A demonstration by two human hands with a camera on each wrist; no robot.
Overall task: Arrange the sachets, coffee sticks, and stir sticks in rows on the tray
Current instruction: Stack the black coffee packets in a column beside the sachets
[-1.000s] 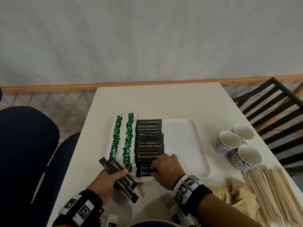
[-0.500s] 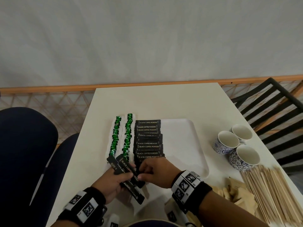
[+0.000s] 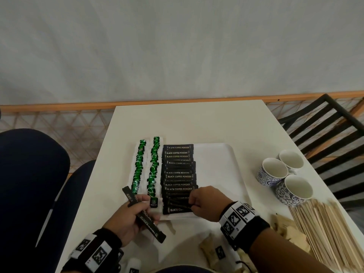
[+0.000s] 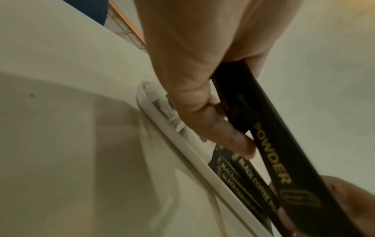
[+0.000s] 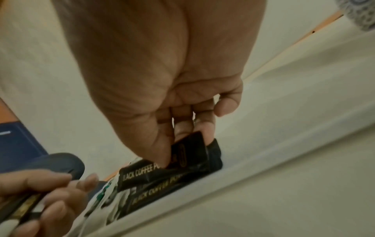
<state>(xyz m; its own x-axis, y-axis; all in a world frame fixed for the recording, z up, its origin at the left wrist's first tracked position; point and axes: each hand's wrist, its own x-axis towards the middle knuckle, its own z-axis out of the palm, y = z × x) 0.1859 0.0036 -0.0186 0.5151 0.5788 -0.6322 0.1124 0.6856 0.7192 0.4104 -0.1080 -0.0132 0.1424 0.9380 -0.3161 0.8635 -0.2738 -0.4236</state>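
A light, slippery coffee stick (image 3: 178,203) is pinched at its end by the right hand (image 3: 204,201) at the tray (image 3: 214,166) front, spare sticks (image 3: 144,217) gripped in the left hand (image 3: 129,223).

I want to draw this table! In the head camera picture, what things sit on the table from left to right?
Two rows of green sachets → row of black coffee sticks → bare part of the white tray → three blue-patterned cups → pile of wooden stir sticks.

tray's right half (image 3: 214,174) bare, cups (image 3: 283,174) beyond
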